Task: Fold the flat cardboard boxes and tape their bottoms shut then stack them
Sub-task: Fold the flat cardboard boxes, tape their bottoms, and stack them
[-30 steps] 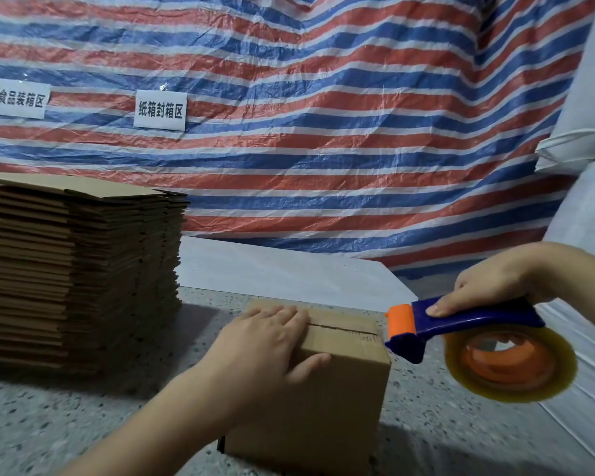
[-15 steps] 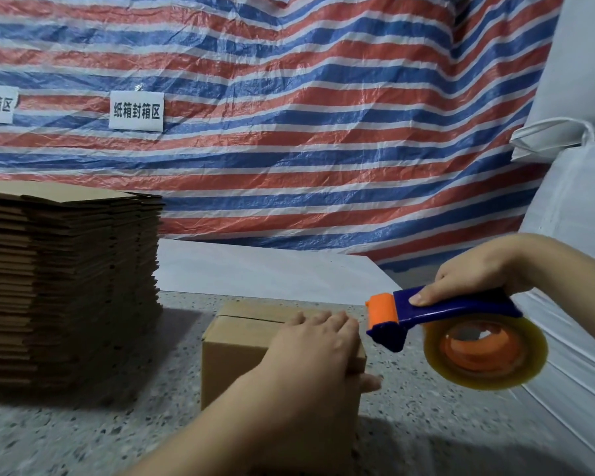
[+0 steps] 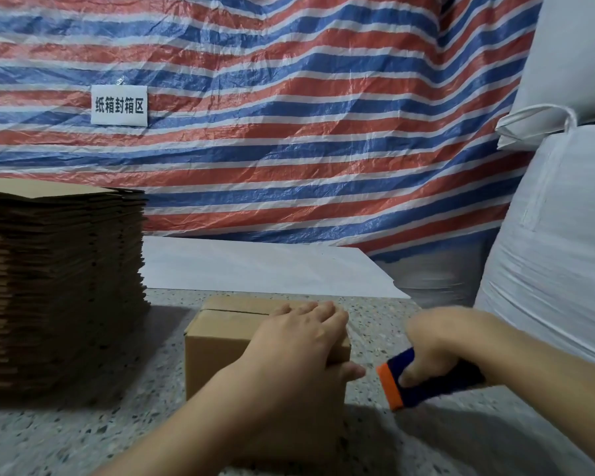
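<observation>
Left hand (image 3: pixel 301 341) flat on top of the box (image 3: pixel 220 341), fingers (image 3: pixel 318 309) straight and close together, reaching past the seam between the top flaps toward the far right corner. Thumb hooked down over the near right edge. Box sat upright on the speckled worktop (image 3: pixel 83 438), flaps folded shut, seam running left from under the fingers, no tape visible on it.

Right hand (image 3: pixel 433 345) just right of the box, pretty blurry, fingers curled tight round the blue handle of the tape gun (image 3: pixel 406 383). Orange end of the gun pointed left and down, below the left thumb tip and close to the box's right side; couldn't tell if touching. Roll itself hidden behind the hand and wrist.

Way off to the left of the left fingers: tall stack (image 3: pixel 59 290) of flat boxes on the same worktop, not touching the box. Beyond the fingertips, a white sheet (image 3: pixel 261 269) lying flat, then a red, white and blue striped tarp (image 3: pixel 306 115) with a white label (image 3: pixel 119 105) stuck on. White sacks (image 3: pixel 560 235) piled behind the right hand.
</observation>
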A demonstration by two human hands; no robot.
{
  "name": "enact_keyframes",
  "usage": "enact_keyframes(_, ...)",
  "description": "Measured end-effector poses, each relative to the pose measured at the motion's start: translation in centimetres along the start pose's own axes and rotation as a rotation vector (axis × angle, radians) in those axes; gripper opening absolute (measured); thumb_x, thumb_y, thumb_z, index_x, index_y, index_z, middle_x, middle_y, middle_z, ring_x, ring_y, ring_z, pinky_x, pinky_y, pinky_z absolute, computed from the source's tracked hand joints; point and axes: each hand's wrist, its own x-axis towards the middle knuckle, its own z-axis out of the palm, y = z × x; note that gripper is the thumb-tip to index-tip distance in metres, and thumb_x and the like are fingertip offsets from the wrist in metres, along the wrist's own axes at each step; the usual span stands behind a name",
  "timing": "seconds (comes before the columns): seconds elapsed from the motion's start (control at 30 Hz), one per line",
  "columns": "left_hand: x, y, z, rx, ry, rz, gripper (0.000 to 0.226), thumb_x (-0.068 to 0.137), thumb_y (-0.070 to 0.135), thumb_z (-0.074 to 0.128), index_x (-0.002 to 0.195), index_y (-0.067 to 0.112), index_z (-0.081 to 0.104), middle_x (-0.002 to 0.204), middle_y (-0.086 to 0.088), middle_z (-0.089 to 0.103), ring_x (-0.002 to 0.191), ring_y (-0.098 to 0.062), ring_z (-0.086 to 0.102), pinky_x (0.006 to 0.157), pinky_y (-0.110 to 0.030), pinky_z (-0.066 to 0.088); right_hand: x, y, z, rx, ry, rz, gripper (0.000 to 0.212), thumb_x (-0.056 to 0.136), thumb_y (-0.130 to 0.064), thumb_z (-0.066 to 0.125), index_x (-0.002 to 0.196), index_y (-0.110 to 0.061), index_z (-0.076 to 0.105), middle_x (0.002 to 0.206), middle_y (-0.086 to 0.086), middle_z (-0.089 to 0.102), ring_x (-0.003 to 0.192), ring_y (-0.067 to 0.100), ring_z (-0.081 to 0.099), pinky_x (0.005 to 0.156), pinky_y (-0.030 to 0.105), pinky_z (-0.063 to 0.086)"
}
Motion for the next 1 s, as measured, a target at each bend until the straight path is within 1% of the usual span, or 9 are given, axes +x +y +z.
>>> enact_keyframes(0.07, 0.0, 0.1, 0.1, -0.004, 0.008, -0.001, 0.076, 0.092, 0.068, 0.04, 0.155, 0.032, 0.016, 0.163, 0.005, 0.018, 0.149, -0.017, 0.016, 0.12, -0.042, 0.011, 1.3, 0.1, 3.1, 0.15, 0.213, 0.061, 0.061, 0.08, -0.078, 0.058, 0.107, -0.023, 0.063, 0.105, -0.003, 0.07, 0.084, 0.019, 0.06, 0.065, 0.031, 0.043)
enact_keyframes(0.17, 0.0, 0.2, 0.2, -0.004, 0.024, 0.003, 0.073, 0.092, 0.069, 0.039, 0.153, 0.033, 0.022, 0.162, 0.006, 0.022, 0.148, -0.017, 0.019, 0.12, -0.042, 0.013, 3.3, -0.6, 6.8, 0.259, 0.436, 0.138, 0.061, 0.084, -0.08, 0.05, 0.102, -0.024, 0.065, 0.103, -0.003, 0.071, 0.09, 0.017, 0.066, 0.063, 0.03, 0.041)
enact_keyframes(0.43, -0.1, 0.1, 0.2, 0.028, 0.062, 0.027, 0.066, 0.091, 0.069, 0.04, 0.145, 0.031, 0.036, 0.154, 0.004, 0.036, 0.141, -0.019, 0.032, 0.115, -0.042, 0.024, 5.0, -2.8, 11.6, 0.341, 0.546, 0.227, 0.063, 0.087, -0.081, 0.04, 0.098, -0.023, 0.061, 0.101, -0.005, 0.071, 0.091, 0.017, 0.069, 0.064, 0.03, 0.041)
enact_keyframes(0.57, 0.2, 0.2, -0.4, 0.058, 0.003, 0.041, 0.064, 0.092, 0.067, 0.042, 0.143, 0.028, 0.038, 0.151, 0.0, 0.038, 0.138, -0.022, 0.036, 0.112, -0.043, 0.031, 2.9, -3.6, 9.4, 0.264, 0.6, 0.315, 0.072, 0.092, -0.079, 0.02, 0.111, -0.024, 0.061, 0.113, -0.003, 0.069, 0.106, 0.017, 0.064, 0.092, 0.038, 0.042)
enact_keyframes(0.67, 0.2, 0.3, -0.9, 0.102, -0.004, 0.065, 0.06, 0.093, 0.066, 0.042, 0.138, 0.025, 0.042, 0.141, -0.001, 0.045, 0.129, -0.022, 0.043, 0.104, -0.042, 0.042, 0.4, -5.1, 7.4, 0.691, 0.806, 0.028, 0.047, 0.104, -0.051, 0.024, 0.132, -0.028, 0.055, 0.135, -0.008, 0.057, 0.123, 0.01, 0.049, 0.103, 0.024, 0.035)
enact_keyframes(0.73, 0.2, 0.5, -1.3, 0.124, -0.008, 0.086, 0.059, 0.094, 0.063, 0.044, 0.138, 0.023, 0.043, 0.135, -0.002, 0.049, 0.124, -0.022, 0.047, 0.099, -0.041, 0.047, -1.9, -6.8, 6.2, 1.196, 0.693, -0.169, 0.039, 0.106, -0.043, 0.023, 0.134, -0.04, 0.049, 0.138, -0.019, 0.048, 0.128, -0.003, 0.038, 0.097, 0.003, 0.025)
enact_keyframes(0.83, 0.1, 0.8, -1.5, 0.129, -0.019, 0.099, 0.058, 0.096, 0.056, 0.047, 0.141, 0.021, 0.04, 0.139, -0.004, 0.048, 0.126, -0.023, 0.047, 0.102, -0.04, 0.046, -4.0, -9.4, 5.6, 1.652, 0.432, -0.213, 0.054, 0.102, -0.059, 0.021, 0.15, -0.041, 0.039, 0.153, -0.017, 0.04, 0.135, -0.002, 0.032, 0.104, 0.016, 0.02)
enact_keyframes(0.93, -0.2, 0.6, -1.5, 0.013, -0.013, 0.039, 0.065, 0.092, 0.049, 0.058, 0.142, 0.017, 0.032, 0.142, -0.005, 0.048, 0.128, -0.023, 0.047, 0.106, -0.037, 0.042, -4.9, -10.8, 5.1, 1.703, 0.374, -0.244, 0.083, 0.08, -0.074, 0.018, 0.154, -0.039, 0.034, 0.159, -0.013, 0.035, 0.146, 0.008, 0.03, 0.112, 0.026, 0.021)
enact_keyframes(1.0, -0.4, 0.0, -2.0, -0.145, -0.047, 0.008, 0.081, 0.088, 0.043, 0.068, 0.149, 0.018, 0.022, 0.151, -0.004, 0.038, 0.132, -0.022, 0.044, 0.107, -0.035, 0.039, -5.1, -11.2, 4.9, 1.689, 0.402, -0.259, 0.082, 0.078, -0.074, 0.02, 0.151, -0.042, 0.039, 0.151, -0.017, 0.044, 0.132, -0.002, 0.041, 0.106, 0.018, 0.028)
